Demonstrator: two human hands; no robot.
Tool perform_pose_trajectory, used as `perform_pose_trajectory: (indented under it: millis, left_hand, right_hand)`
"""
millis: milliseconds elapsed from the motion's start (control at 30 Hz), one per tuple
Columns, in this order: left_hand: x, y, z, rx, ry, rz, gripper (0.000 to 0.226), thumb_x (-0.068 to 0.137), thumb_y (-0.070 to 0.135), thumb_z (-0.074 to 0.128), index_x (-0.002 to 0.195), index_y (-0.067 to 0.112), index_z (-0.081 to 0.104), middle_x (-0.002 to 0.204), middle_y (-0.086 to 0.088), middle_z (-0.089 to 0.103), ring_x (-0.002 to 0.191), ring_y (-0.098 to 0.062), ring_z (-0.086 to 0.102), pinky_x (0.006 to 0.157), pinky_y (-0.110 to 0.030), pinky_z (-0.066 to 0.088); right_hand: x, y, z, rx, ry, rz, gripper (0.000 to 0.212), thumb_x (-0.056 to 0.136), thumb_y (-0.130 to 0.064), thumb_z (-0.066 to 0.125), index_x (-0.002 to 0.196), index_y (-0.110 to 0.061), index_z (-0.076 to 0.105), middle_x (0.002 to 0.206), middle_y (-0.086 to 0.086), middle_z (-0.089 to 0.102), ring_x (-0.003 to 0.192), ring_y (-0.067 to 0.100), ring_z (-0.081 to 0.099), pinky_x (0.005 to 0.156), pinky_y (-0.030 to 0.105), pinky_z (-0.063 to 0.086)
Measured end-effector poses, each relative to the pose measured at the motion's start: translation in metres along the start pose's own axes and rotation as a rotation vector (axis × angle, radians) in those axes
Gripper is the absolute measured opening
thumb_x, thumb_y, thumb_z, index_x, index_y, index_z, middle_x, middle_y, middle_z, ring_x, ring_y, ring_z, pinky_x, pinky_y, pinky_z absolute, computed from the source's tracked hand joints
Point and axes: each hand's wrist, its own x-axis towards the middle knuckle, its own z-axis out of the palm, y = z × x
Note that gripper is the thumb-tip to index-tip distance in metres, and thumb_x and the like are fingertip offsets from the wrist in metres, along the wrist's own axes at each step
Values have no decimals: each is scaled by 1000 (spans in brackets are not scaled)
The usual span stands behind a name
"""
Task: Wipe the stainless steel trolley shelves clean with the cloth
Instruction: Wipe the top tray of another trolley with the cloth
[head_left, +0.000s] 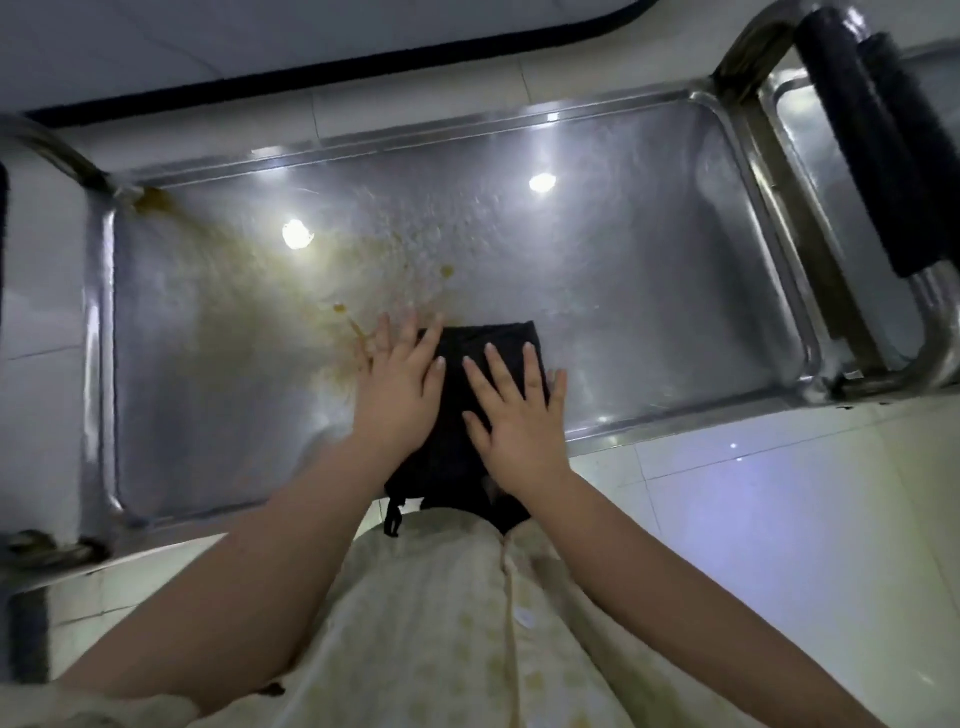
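A stainless steel trolley shelf (649, 270) fills the middle of the view, with a raised rim all round. Brown, greasy stains (270, 291) spread from its far left corner toward the middle. A black folded cloth (462, 405) lies on the shelf near the front rim, its near end hanging over the edge. My left hand (397, 384) presses flat on the cloth's left edge, fingers straight and partly on the bare steel. My right hand (514, 415) presses flat on the cloth's right side with fingers spread.
A steel tube handle with a black foam grip (872, 156) rises at the shelf's right end, and another tube post (57, 150) at the left. White floor tiles (779, 519) lie in front. A dark-edged mat (311, 78) lies beyond the trolley.
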Motion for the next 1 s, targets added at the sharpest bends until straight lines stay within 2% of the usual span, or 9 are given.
perform_pose_trajectory:
  millis: [100, 133, 233, 367, 467, 567, 767, 933, 1000]
  left_hand:
    - [-26, 11, 21, 18, 42, -26, 55, 102, 45, 18, 156, 35, 16, 165, 1, 6, 150, -23, -10, 119, -54, -3]
    - [-33, 15, 28, 24, 54, -48, 57, 100, 47, 15, 156, 34, 17, 165, 1, 6, 149, -21, -11, 119, -55, -3]
    - [-48, 32, 42, 46, 71, -91, 59, 99, 50, 16, 156, 33, 17, 164, 1, 3, 148, -23, -10, 117, -58, -7]
    - [-40, 70, 53, 36, 20, -81, 60, 98, 53, 10, 155, 38, 9, 163, 6, -4, 149, -20, -13, 116, -60, -11]
    - [-35, 85, 61, 96, 19, -172, 58, 98, 56, 11, 154, 43, 8, 164, 10, 1, 152, -20, -4, 111, -67, -14]
    - [-39, 83, 64, 139, 10, -209, 64, 95, 68, 15, 153, 48, -2, 163, 14, -11, 150, -24, -14, 104, -71, -22]
    - [-33, 80, 60, 126, -18, -217, 66, 93, 72, 16, 150, 52, -11, 162, 15, -16, 148, -26, -23, 103, -75, -17]
    - [-11, 61, 55, 195, 38, -160, 66, 93, 72, 19, 153, 49, 5, 165, 11, 1, 151, -31, -5, 104, -78, -6]
    - [7, 48, 48, 216, 38, -135, 67, 93, 73, 20, 153, 48, 6, 165, 10, 2, 151, -31, -4, 104, -79, -5]
  right_hand:
    - [-4, 19, -9, 60, -60, -42, 62, 96, -50, 16, 156, -33, 16, 164, -9, 6, 149, 22, -12, 118, 58, -2]
    - [-4, 24, -12, 108, -70, -67, 59, 99, -47, 21, 156, -31, 18, 164, -8, 6, 150, 20, -11, 120, 55, 0]
    - [0, 42, -23, 234, -31, -58, 54, 102, -31, 40, 154, -27, 26, 163, -3, 13, 151, 23, -1, 122, 47, 4]
    - [21, 72, -40, 198, 27, -77, 53, 102, -25, 41, 153, -24, 28, 163, 0, 18, 151, 26, 3, 121, 49, 6]
    - [52, 84, -53, 106, 16, -107, 51, 103, -29, 36, 153, -24, 29, 163, 1, 16, 151, 26, 1, 121, 49, 3]
    - [96, 84, -64, 13, 12, -116, 50, 104, -34, 30, 154, -27, 25, 164, -1, 11, 151, 26, -3, 119, 51, -3]
    - [142, 88, -53, -132, -5, -18, 54, 104, -45, 17, 156, -36, 4, 165, -5, -1, 150, 32, -10, 119, 55, -7]
    - [145, 91, -46, -114, 19, -17, 56, 103, -47, 17, 156, -37, 7, 165, -6, 2, 150, 31, -7, 119, 52, -7]
    - [145, 92, -45, -111, 25, -12, 57, 100, -49, 12, 156, -37, 7, 165, -6, 2, 150, 30, -7, 118, 51, -9]
